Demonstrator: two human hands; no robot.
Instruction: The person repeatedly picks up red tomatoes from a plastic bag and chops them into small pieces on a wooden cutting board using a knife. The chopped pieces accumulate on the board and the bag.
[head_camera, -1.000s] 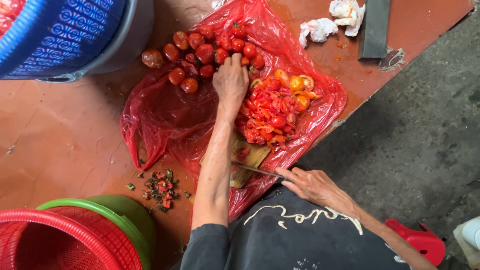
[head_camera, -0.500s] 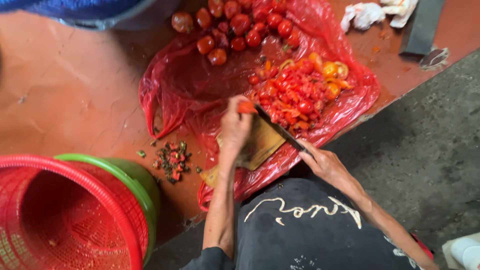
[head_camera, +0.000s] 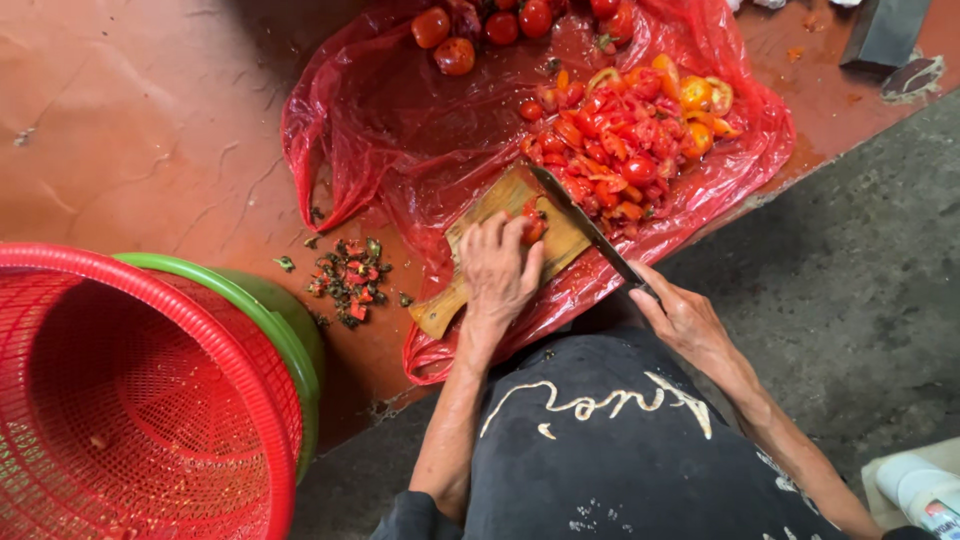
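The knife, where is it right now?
In the head view, the long dark-bladed knife is right of centre, in the right hand, its blade over the wooden cutting board beside the cut tomato pile.

light: soft, even daylight, we see | glare: sheen on the crumpled red plastic sheet (head_camera: 420, 120) | shadow: dim patch above-left of it | focus: sharp, mild edge stretch

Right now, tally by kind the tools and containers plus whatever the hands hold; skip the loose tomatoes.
Wooden cutting board: 1
Knife, in the right hand: 1
Tomato, held by the left hand: 1
Red mesh basket: 1
Green basin: 1
Red plastic sheet: 1
Total: 6
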